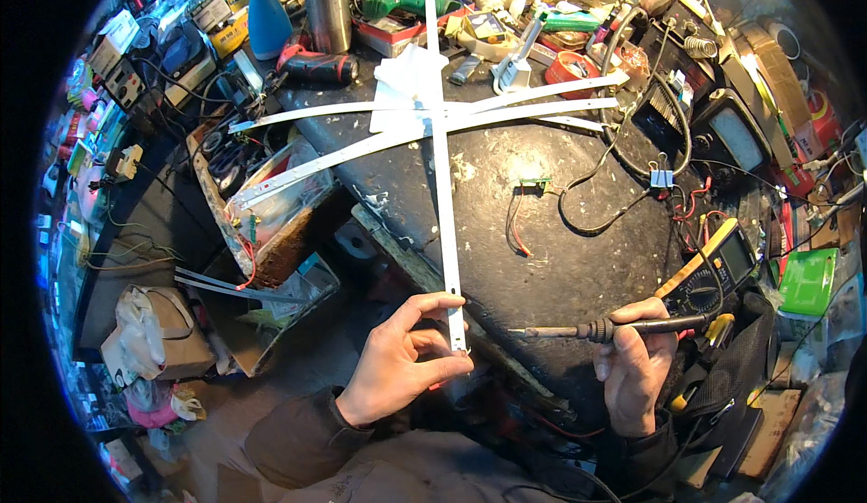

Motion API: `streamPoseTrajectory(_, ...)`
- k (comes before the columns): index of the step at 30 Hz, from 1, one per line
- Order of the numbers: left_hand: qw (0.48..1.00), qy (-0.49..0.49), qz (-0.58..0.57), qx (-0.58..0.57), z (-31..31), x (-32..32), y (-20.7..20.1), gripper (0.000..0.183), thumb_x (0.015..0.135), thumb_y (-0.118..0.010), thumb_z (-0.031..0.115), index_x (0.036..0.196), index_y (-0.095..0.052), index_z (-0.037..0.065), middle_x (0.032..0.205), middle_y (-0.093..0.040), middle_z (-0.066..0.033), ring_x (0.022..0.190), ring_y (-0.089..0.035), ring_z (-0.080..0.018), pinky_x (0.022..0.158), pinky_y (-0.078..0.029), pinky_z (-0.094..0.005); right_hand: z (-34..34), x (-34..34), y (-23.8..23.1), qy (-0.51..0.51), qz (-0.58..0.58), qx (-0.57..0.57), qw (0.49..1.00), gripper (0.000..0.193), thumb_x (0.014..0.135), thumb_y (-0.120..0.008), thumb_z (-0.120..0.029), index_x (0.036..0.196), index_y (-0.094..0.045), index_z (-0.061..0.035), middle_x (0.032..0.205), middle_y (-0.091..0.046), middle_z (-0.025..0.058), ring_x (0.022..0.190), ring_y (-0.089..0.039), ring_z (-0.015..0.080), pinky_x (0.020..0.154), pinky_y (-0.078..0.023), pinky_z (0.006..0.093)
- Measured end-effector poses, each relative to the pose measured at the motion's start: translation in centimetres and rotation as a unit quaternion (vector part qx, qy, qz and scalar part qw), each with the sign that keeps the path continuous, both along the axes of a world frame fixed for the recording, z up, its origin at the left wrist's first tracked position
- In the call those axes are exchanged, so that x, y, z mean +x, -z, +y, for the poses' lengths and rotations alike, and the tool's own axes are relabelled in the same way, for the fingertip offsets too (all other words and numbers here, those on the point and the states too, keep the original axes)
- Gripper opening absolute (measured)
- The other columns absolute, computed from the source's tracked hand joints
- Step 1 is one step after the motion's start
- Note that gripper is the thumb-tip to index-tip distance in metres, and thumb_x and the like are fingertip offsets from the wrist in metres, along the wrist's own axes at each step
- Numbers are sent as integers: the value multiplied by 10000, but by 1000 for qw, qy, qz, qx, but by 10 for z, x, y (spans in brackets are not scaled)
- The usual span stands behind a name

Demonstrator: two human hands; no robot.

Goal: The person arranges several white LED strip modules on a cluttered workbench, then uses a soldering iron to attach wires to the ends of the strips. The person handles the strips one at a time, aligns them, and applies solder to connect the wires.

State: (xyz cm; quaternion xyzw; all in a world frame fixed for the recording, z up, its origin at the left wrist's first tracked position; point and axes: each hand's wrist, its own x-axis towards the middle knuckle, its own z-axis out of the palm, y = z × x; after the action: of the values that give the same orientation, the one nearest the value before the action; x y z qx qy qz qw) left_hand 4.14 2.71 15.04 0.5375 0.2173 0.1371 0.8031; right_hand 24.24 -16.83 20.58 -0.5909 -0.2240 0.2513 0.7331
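My left hand (397, 351) pinches the near end of a long white LED strip (442, 196), which runs away from me over the black worktop (578, 268). Closed round the handle of a soldering iron (596, 330) is my right hand (635, 367); the iron's tip points left, a short way from the strip's end and apart from it. More white strips (533, 116) lie crosswise under the held one, with a white paper (397, 83) beneath them. A small green circuit board (535, 182) with red and black wires rests on the worktop.
A yellow multimeter (709, 273) stands right of the worktop, near a looped black cable (587, 229) and a blue binder clip (662, 179). At the back are a red-and-black power tool (318, 67), a steel flask (325, 6) and a blue spray bottle (265, 17). An open box (298, 214) stands left.
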Motion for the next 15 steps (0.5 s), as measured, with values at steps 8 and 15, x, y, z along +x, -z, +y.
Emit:
streamPoseTrajectory(8,999,-18,10,37,6,-20,2,831,879,-821,-138,1604,-448,21,1449,-578,-209,1000,-765,-225,901,-651,-357,-1,3,-3,-1,2,26,1000,192,995,-768,-93,1111,-663,20,796,-683,110,563,-580,133,509,-472,262)
streamPoseTrajectory(15,990,-71,90,84,32,-61,-45,224,883,-822,-115,1092,-787,-43,1221,-727,-130,1008,-757,-165,929,-629,-304,-6,6,-4,14,37,69,997,184,1013,-749,-112,1119,-659,9,798,-679,99,582,-580,133,508,-470,259)
